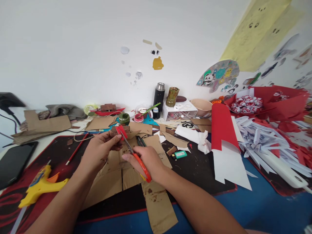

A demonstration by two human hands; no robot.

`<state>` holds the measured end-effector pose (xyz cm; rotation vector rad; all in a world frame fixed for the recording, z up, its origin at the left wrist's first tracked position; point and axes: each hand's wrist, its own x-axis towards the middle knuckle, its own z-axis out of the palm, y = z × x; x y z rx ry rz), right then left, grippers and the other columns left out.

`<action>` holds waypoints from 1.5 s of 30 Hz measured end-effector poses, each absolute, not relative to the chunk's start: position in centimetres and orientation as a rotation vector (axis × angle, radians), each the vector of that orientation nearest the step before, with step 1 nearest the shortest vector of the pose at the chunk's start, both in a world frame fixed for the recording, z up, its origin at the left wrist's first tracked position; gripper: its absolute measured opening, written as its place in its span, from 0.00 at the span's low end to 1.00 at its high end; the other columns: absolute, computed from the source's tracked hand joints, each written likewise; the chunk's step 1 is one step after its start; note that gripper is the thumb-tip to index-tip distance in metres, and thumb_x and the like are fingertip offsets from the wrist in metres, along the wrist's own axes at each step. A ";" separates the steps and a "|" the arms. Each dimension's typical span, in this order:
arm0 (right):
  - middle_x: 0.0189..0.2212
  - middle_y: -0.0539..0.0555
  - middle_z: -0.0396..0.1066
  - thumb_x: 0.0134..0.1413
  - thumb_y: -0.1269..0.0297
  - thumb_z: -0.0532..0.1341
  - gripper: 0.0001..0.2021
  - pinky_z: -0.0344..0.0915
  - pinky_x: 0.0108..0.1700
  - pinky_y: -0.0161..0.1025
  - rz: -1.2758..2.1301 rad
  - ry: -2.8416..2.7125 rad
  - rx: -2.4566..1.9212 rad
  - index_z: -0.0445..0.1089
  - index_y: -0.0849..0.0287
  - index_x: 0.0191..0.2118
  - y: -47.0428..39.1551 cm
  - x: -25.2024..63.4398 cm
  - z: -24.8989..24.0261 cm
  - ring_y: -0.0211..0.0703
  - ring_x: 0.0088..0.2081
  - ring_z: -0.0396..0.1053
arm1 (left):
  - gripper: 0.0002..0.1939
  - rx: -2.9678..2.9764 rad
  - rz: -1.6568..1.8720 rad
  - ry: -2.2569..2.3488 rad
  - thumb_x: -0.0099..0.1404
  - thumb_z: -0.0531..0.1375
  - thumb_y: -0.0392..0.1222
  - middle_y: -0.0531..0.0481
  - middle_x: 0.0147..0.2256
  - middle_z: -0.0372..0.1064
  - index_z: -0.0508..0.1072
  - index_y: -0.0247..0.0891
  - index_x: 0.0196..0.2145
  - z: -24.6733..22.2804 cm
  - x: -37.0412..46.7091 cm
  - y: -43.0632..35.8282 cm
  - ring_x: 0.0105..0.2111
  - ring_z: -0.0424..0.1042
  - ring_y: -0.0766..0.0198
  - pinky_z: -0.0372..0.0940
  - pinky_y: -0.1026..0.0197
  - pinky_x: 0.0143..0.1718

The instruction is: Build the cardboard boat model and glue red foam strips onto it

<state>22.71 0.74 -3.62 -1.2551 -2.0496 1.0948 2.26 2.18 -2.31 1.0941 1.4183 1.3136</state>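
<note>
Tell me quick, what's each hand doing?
Left hand: closed, pinching a small red piece.
Right hand: closed on orange scissors, blades at the piece.

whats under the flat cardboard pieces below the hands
The cardboard pieces lie on a black desk mat with a red edge; whatever sits directly beneath the cardboard is covered.

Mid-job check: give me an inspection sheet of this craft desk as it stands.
Surface: dark desk mat with red edge, largely covered.
Job's things: small red paper piece pinched in left hand; orange-handled scissors in right hand, blades at the piece.
Clutter: cardboard sheets, yellow glue gun, red pencil, green lighter, paint jars, red-and-white paper.
Hands: both closed on their items.
Cables: black cable at far left.
Surroundings: white wall with stickers; black flask.
</note>
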 end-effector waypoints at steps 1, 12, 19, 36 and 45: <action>0.23 0.46 0.62 0.67 0.40 0.69 0.28 0.53 0.33 0.38 1.095 -2.051 -1.258 0.62 0.55 0.26 0.7 22.7 -3.6 0.39 0.29 0.59 | 0.20 1.099 1.306 1.426 0.45 0.78 0.57 0.48 0.26 0.80 0.80 0.41 0.27 -2.3 2.2 2.2 0.24 0.77 0.60 0.75 0.59 0.28; 0.20 0.45 0.60 0.67 0.41 0.70 0.29 0.53 0.32 0.37 1.113 -2.055 -1.240 0.61 0.55 0.26 0.5 22.6 -3.5 0.38 0.26 0.60 | 0.19 1.138 1.328 1.408 0.48 0.78 0.56 0.49 0.25 0.78 0.80 0.41 0.28 -2.4 1.9 2.2 0.23 0.76 0.60 0.73 0.59 0.27; 0.20 0.46 0.67 0.65 0.33 0.69 0.28 0.61 0.25 0.34 1.513 -1.891 -1.176 0.69 0.55 0.31 0.7 22.6 -4.1 0.38 0.20 0.69 | 0.19 1.188 1.301 1.431 0.49 0.77 0.57 0.49 0.24 0.78 0.80 0.42 0.28 -2.3 1.8 2.2 0.23 0.76 0.59 0.73 0.59 0.27; 0.24 0.48 0.74 0.62 0.32 0.70 0.29 0.67 0.21 0.33 1.830 -1.692 -1.098 0.68 0.56 0.32 0.5 22.8 -3.8 0.41 0.21 0.75 | 0.21 1.236 1.182 1.459 0.47 0.77 0.60 0.46 0.26 0.80 0.82 0.41 0.28 -3.0 1.3 2.8 0.24 0.77 0.57 0.73 0.58 0.27; 0.27 0.49 0.78 0.64 0.35 0.71 0.27 0.67 0.24 0.32 1.883 -1.745 -1.049 0.68 0.56 0.34 0.4 23.3 -2.9 0.38 0.22 0.76 | 0.23 1.233 1.162 1.451 0.45 0.78 0.62 0.47 0.24 0.79 0.83 0.42 0.28 -3.4 1.2 2.9 0.23 0.75 0.58 0.72 0.59 0.26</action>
